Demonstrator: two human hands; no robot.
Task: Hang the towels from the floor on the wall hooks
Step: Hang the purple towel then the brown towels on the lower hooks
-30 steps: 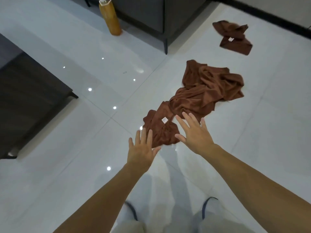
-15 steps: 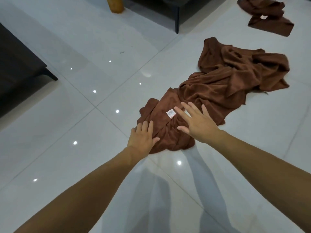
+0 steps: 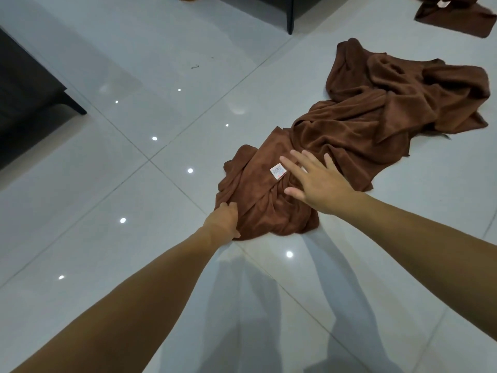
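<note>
— The white floor [image 3: 107, 184] still held the brown towel [image 3: 349, 125]?
— Yes, centre-right. The left hand [image 3: 222, 222], spread a moment before, had closed its fingers [image 3: 228, 205] on the near corner; the right hand [image 3: 317, 184] stayed spread over it. Pickup seemed begun.

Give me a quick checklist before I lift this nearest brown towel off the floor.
1. Left hand grips the near towel at its front edge: ok.
2. Right hand has a hold: not ok; its fingers are spread straight over the fabric beside the white label.
3. Near towel is separate from the bigger heap behind it: cannot tell; they overlap.
4. Far towel picked up: not ok; it lies on the floor.
5. Wall hooks located: cannot tell; none in view.
</note>
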